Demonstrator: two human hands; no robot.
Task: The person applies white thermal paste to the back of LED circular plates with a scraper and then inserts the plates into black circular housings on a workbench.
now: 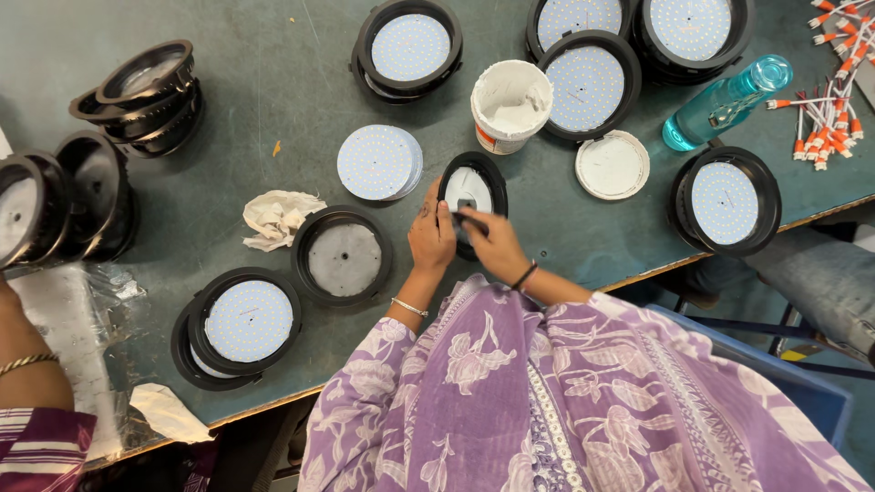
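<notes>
Left hand (431, 239): fingers curled on the rim of the black round housing (473, 185) | Right hand (492, 244): fingers pinching a small dark tool (468, 215) over its white inside | Beyond fingers: white paste tub (510, 105), disc stack (379, 162) | green surface (273, 91)

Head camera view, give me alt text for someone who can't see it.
Seen from overhead, a person's left hand steadies a round black lamp housing on a green table while the right hand works white paste inside it with a small dark tool. A white paste tub and round white LED discs lie nearby.
</notes>
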